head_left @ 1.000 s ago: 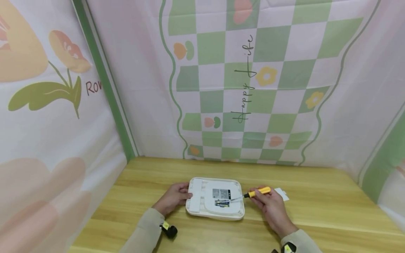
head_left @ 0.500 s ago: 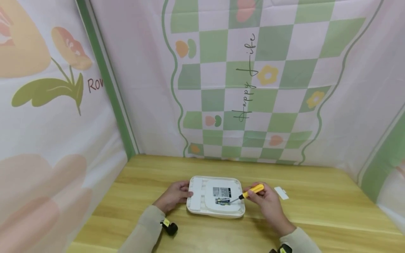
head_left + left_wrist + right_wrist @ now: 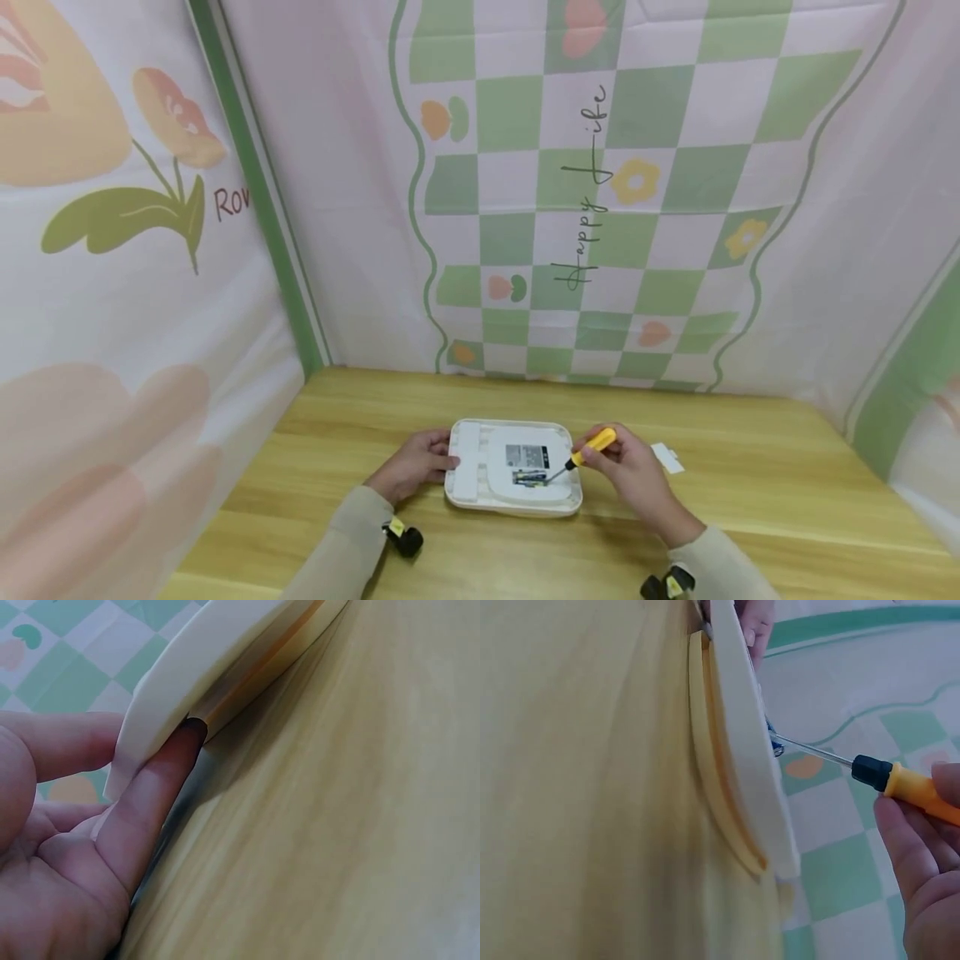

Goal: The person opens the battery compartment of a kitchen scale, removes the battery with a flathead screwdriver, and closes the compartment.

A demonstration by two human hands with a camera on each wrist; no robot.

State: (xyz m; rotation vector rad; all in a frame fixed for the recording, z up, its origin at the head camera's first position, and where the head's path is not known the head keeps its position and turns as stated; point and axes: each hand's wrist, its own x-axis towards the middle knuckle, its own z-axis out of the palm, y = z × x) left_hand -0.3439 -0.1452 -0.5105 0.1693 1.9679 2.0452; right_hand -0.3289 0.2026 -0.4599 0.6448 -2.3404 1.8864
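A flat white device (image 3: 467,479) with rounded corners lies on the table, its label (image 3: 525,455) and uncovered battery compartment facing up. Batteries (image 3: 529,477) show inside the compartment. My left hand (image 3: 415,468) grips the device's left edge, thumb on top; in the left wrist view a finger reaches under the rim (image 3: 187,667). Between the thumb and fingers of my right hand (image 3: 637,479) is a screwdriver (image 3: 596,446) with a yellow handle. Its thin shaft slants down to the left, the tip right at the batteries, as the right wrist view of the screwdriver (image 3: 919,793) also shows.
A small white battery cover (image 3: 667,457) lies on the wooden table (image 3: 375,396) just beyond the right hand. Printed cloth curtains (image 3: 502,192) hang behind the table and along its sides. Black cameras (image 3: 405,538) are strapped to both wrists.
My right hand has shifted a little left and tilted the screwdriver more steeply, its tip staying at the battery compartment. The left hand keeps its grip on the device.
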